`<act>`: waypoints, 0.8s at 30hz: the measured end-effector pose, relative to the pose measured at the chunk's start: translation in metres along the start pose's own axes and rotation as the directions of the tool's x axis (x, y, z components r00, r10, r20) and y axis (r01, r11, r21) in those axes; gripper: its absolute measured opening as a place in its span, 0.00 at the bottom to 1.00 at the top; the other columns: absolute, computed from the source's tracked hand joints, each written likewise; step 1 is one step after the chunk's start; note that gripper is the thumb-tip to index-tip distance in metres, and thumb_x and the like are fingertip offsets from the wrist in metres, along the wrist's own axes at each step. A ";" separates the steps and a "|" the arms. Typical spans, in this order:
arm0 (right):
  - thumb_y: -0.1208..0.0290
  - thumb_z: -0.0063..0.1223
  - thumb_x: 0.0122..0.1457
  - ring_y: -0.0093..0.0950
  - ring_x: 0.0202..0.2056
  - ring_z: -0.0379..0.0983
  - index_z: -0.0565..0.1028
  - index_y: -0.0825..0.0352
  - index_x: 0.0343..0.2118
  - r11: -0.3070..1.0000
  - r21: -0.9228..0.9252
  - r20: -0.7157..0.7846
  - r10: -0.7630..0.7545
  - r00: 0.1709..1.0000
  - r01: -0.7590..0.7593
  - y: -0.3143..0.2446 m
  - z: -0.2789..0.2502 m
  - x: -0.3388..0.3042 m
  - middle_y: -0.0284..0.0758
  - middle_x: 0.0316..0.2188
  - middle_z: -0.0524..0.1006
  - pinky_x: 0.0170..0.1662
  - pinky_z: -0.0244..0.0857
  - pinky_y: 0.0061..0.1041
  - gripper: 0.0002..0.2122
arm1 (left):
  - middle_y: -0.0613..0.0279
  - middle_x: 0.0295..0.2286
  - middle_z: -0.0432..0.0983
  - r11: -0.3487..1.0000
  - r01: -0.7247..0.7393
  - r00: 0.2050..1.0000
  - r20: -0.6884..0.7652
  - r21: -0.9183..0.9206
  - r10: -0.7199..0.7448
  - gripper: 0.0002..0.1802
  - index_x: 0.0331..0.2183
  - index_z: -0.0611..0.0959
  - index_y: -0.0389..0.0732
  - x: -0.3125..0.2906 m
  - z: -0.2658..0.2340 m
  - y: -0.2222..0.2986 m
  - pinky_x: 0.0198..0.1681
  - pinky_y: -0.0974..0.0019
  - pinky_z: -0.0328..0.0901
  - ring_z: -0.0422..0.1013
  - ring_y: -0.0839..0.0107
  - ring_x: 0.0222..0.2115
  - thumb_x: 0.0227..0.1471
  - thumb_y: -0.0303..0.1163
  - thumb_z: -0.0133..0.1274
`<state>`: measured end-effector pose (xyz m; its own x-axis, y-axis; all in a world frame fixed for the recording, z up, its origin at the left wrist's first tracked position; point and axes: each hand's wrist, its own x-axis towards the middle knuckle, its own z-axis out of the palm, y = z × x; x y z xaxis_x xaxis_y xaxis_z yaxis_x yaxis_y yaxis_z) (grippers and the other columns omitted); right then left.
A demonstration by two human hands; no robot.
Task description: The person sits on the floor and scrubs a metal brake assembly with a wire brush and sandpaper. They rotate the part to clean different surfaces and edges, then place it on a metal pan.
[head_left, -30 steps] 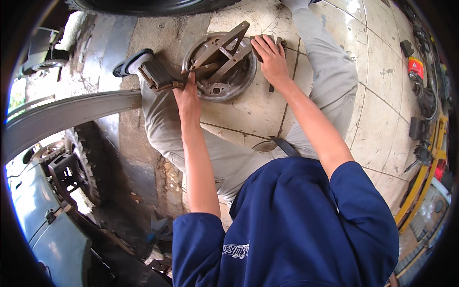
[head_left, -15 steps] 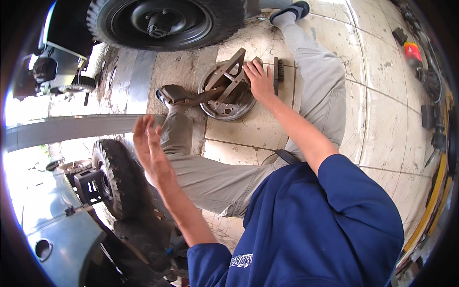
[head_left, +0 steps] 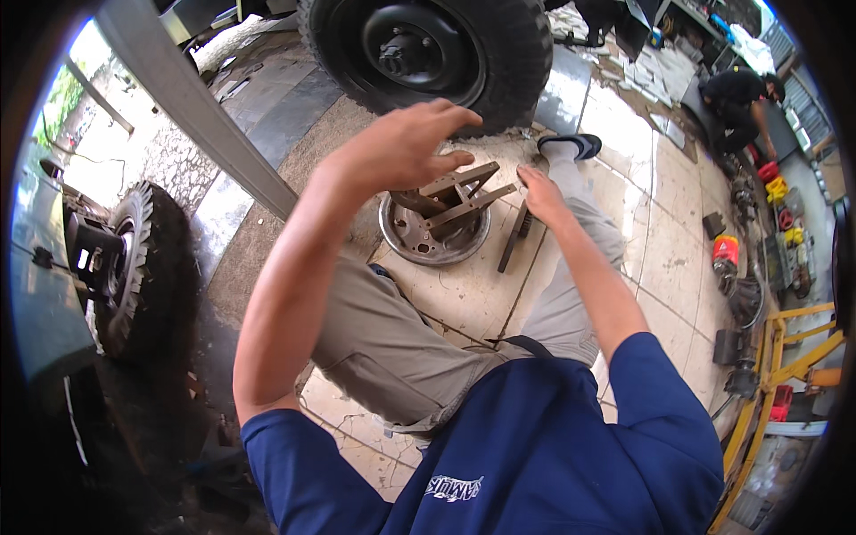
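Observation:
On the tiles between my legs lies a round metal plate (head_left: pixel 434 259) with holes. An angular rusty metal bracket (head_left: pixel 471 210) stands on it. My left hand (head_left: pixel 406 147) is raised above the plate's far left side, open, fingers stretched to the right and nothing in it; it covers part of the bracket. Just right of the bracket's end is my right hand (head_left: pixel 541 196), its fingers curled together. Whatever they may hold is too small to make out. A long dark brush (head_left: pixel 512 242) with bristles lies on the floor below that hand.
A large black wheel (head_left: pixel 419 53) stands just beyond the plate. Another wheel (head_left: pixel 143 259) is at the left, near a slanting grey post (head_left: pixel 205 107). Along the right are a red-labelled container (head_left: pixel 726 253), a yellow metal frame (head_left: pixel 758 392) and a crouching person (head_left: pixel 740 107).
My left hand has swung from the left to above the plate. My right hand has come off the bracket toward the right, its fingers now curled. The view has turned.

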<state>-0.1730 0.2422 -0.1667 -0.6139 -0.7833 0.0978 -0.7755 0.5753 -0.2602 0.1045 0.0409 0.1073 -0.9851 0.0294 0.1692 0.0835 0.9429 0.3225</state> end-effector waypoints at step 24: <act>0.89 0.43 0.47 0.42 0.52 0.71 0.72 0.65 0.55 0.754 0.085 0.168 -0.656 0.736 0.652 -0.073 -0.164 0.096 0.43 0.50 0.76 0.56 0.64 0.39 0.28 | 0.55 0.43 0.78 0.639 0.270 0.789 0.214 0.721 -0.575 0.50 0.66 0.56 0.53 0.075 0.282 -0.029 0.47 0.37 0.64 0.74 0.55 0.44 0.49 0.61 0.57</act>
<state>-0.1991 0.1635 0.0192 0.0813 -0.9934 0.0810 -0.9719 -0.0970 -0.2143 -0.0141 0.1088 -0.1519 -0.8578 -0.4482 -0.2515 -0.3207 0.8492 -0.4195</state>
